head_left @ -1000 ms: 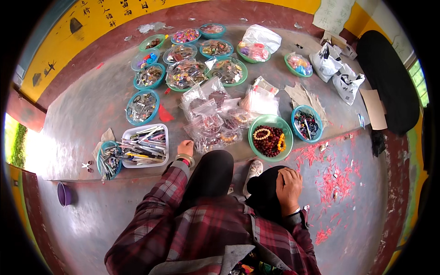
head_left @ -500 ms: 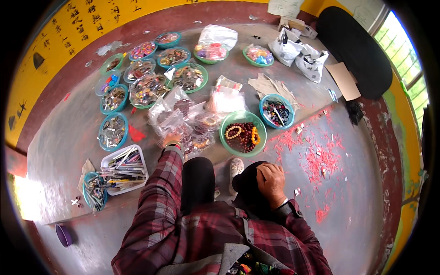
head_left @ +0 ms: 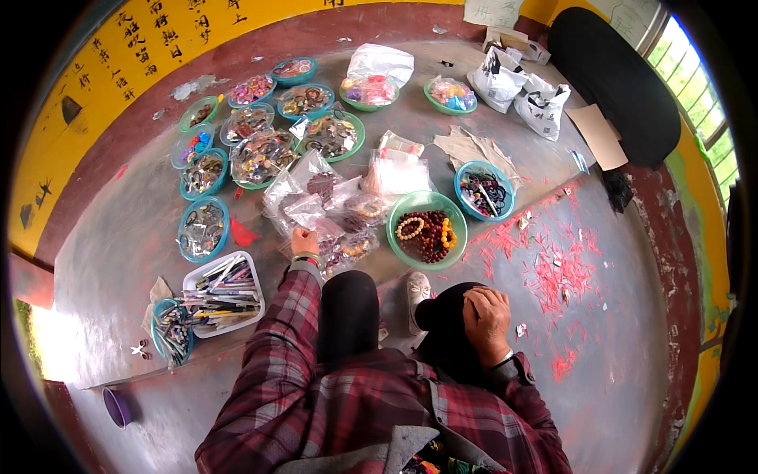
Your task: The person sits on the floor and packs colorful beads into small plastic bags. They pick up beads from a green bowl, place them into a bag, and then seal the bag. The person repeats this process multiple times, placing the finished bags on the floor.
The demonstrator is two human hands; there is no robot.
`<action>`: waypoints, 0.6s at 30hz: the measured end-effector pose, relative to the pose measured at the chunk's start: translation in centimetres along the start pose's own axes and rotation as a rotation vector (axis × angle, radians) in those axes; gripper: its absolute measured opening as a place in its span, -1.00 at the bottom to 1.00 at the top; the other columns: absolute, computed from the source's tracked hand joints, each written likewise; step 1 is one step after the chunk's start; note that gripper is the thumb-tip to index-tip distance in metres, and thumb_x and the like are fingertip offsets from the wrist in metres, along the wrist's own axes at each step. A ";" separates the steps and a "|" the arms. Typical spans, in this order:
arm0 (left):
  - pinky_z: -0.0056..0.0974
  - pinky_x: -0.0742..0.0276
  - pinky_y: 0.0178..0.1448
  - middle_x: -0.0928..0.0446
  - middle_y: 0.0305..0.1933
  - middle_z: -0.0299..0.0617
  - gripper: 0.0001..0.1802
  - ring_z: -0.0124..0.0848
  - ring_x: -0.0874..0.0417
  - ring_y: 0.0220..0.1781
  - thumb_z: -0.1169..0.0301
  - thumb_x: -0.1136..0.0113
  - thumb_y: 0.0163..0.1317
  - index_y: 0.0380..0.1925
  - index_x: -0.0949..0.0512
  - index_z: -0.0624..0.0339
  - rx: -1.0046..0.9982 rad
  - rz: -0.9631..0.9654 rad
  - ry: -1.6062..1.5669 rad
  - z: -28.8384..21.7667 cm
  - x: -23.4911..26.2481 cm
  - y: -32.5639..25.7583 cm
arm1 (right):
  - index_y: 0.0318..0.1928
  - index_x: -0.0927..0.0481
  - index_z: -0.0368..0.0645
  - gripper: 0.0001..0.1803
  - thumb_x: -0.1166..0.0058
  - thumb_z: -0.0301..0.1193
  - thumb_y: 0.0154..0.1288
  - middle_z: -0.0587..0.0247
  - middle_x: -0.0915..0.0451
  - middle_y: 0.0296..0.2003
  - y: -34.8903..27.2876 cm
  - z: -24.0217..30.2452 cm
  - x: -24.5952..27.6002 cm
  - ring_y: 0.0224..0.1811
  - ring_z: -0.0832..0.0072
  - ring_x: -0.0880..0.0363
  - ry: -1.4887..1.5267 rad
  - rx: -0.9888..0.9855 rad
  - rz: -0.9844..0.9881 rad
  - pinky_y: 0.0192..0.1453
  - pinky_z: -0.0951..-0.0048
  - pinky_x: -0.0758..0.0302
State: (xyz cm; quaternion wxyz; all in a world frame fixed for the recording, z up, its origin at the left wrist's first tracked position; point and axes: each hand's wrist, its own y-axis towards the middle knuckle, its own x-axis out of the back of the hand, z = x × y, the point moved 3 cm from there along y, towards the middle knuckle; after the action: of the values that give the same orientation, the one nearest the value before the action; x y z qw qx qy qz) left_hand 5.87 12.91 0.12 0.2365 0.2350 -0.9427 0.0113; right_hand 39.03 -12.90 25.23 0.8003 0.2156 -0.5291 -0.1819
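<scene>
My left hand (head_left: pixel 304 242) is closed at the near edge of a pile of clear plastic bags (head_left: pixel 306 207), some with bead bracelets inside. What its fingers hold, if anything, is hidden. Resting on my right knee, my right hand (head_left: pixel 487 320) lies with fingers spread over the dark trouser cloth and holds nothing. Right of the bags stands a green bowl (head_left: pixel 396 246) with dark red, yellow and pale bead bracelets (head_left: pixel 426 237). Behind the pile lies a stack of clear bags (head_left: pixel 395 175).
Several bowls of small goods (head_left: pixel 204 229) stand to the left and back. A white basket (head_left: pixel 257 294) holds pens; a blue bowl (head_left: pixel 459 204) holds dark items. Red scraps (head_left: pixel 560 268) litter the surface at right. White bags (head_left: pixel 499 83) stand farther back; a purple cup (head_left: pixel 116 407) is lower left.
My left hand has drawn its fingers in from over the bags into a closed shape. My right hand stays on the knee. The whole view has shifted slightly.
</scene>
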 end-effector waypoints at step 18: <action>-0.15 -0.44 -0.05 -0.53 -0.10 0.04 -0.39 -0.09 -0.57 -0.11 0.06 -0.33 -0.14 -0.17 -0.49 0.30 0.239 0.221 0.527 3.7 -0.7 2.7 | -0.41 -0.55 -0.13 -0.92 -0.07 -0.47 0.01 0.26 -0.59 -0.37 0.2 -0.3 -1.3 -0.24 0.32 -0.54 0.036 0.012 0.037 -0.10 0.33 -0.39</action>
State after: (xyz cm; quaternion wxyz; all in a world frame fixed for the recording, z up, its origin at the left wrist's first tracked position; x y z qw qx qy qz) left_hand 3.56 15.11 -3.24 0.4407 0.1461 -0.8609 0.2081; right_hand 38.87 -11.99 24.27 0.8116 0.2136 -0.5197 -0.1599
